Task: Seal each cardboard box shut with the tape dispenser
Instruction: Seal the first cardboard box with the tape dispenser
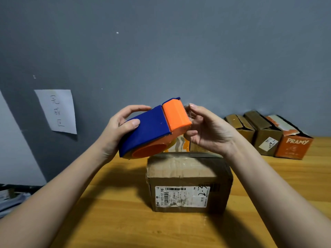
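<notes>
**Nearly ready: tape end being picked at the blade**

Closest, on the wooden table [111, 208], cardboard box [188, 178], flaps down, label facing forward. Above it, left hand [116, 129] curled round the tape dispenser [154, 129]; right hand [204, 129] pinching at the clear tape end by the teeth. Beyond, three more boxes [268, 135] along the wall. Risk: tape folding onto itself, or fingertips catching the serrated blade.

The orange box [293, 146] reads "PRAMY"; the cardboard box's label [180, 196] reads "502-A02-12 1H5".
</notes>
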